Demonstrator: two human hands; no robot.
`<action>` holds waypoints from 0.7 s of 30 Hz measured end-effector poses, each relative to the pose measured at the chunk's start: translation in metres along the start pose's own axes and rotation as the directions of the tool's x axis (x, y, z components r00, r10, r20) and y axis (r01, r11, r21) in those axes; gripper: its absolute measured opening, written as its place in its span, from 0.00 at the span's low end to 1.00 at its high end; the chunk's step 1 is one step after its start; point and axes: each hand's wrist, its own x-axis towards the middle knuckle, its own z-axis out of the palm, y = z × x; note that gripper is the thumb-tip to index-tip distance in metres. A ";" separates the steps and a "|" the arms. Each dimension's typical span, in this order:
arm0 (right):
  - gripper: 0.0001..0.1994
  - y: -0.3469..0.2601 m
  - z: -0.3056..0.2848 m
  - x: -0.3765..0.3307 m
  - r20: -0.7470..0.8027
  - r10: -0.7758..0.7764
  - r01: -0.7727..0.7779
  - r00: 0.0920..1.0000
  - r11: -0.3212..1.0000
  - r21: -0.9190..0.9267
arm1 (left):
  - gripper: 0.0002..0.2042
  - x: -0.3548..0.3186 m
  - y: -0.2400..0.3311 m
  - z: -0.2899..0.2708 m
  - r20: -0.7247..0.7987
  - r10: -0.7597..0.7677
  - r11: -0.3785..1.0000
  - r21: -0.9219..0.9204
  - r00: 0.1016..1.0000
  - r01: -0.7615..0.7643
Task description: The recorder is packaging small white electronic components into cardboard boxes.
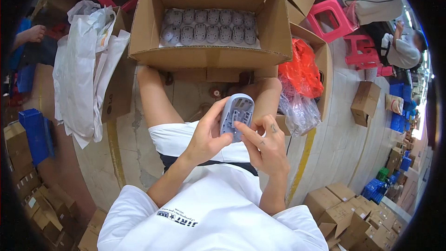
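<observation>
A light grey computer mouse shell (243, 103) is held above my lap, its hollow inner side with ribs and slots facing up. My left hand (207, 135) is closed around its left side, with the thumb across the lower end. On the inside of the shell rests the index fingertip of my right hand (266, 148). The other right fingers are curled in close to the shell's lower right edge; whether a small part sits under them is hidden. Beyond my knees, similar mouse shells (212, 33) lie in two rows inside an open cardboard box (209, 57).
A carton (116, 94) draped with white plastic sheeting (76, 74) stands on the left. To the right, another carton holds red and clear plastic bags (302, 72). Pink stools (331, 18), stacked cartons (337, 207) and blue bins (35, 135) surround me. Other people sit farther off.
</observation>
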 end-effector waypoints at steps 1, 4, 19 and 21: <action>0.18 0.000 0.000 -0.001 -0.001 0.019 -0.019 1.000 0.999 0.030 | 0.35 0.000 0.000 0.000 0.006 0.005 1.000 -0.002 1.000 -0.005; 0.16 0.000 0.001 0.001 -0.123 0.070 -0.061 0.990 0.995 0.075 | 0.34 0.001 -0.001 0.002 -0.006 -0.019 0.997 0.069 1.000 0.019; 0.10 0.005 0.005 0.019 -0.119 0.029 -0.042 0.992 0.994 -0.106 | 0.28 0.003 -0.005 0.007 -0.066 -0.067 0.976 0.203 0.996 0.079; 0.10 0.005 0.006 0.018 -0.109 0.038 -0.045 0.993 0.997 -0.065 | 0.27 0.005 -0.007 0.004 -0.101 -0.099 0.975 0.190 0.990 0.117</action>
